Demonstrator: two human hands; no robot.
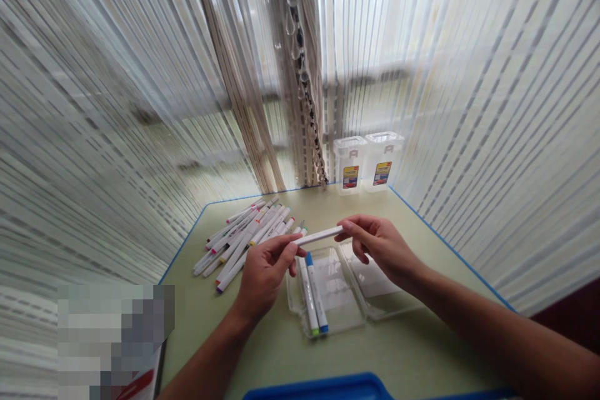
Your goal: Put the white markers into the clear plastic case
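Observation:
A white marker (319, 237) is held level between my two hands, above a clear plastic case. My left hand (268, 269) pinches its left end, and my right hand (377, 244) pinches the right end. Below them the clear case (344, 290) lies opened flat on the table. Inside its left half rest two markers side by side: a blue-capped marker (317, 294) and one with a green end (314, 329). Left of my left hand spreads a loose pile of white markers (248, 231) with variously coloured ends, partly hidden by that hand.
Two upright clear containers (349, 169) with yellow labels stand at the table's far right corner. String curtains (164, 75) and a hanging bead strand (300, 56) border the pale green table (206, 319). A blue object (319, 387) shows at the near edge; a blurred-out area lies lower left.

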